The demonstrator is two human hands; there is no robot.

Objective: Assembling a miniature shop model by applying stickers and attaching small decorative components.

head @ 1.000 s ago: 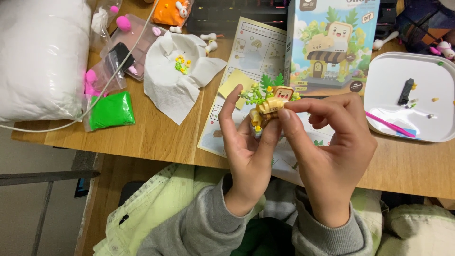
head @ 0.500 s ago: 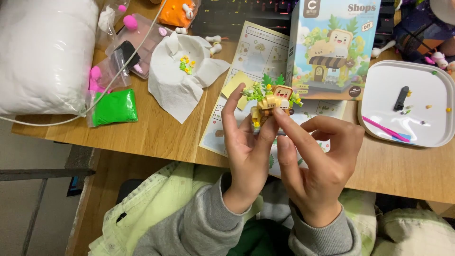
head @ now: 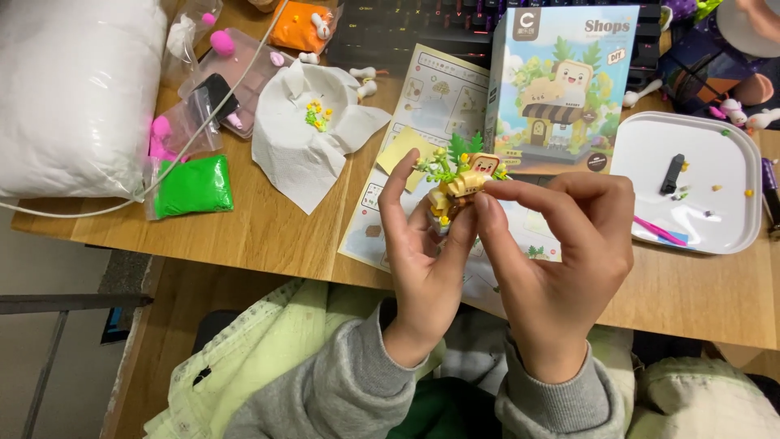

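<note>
Both grips on brick model (head: 461, 180)

Right hand (head: 561, 260) now nearer model (head: 461, 180)

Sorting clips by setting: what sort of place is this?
Likely a home hobby desk: a wooden desk, a dark keyboard at the back, and a building-block kit box beside its instruction sheet.

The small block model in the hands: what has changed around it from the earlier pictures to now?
The right hand dropped from level with the small block model to below it, and its fingers now reach up to it. The left hand holds the model as before. White tray, box and green bag stayed put.
</note>
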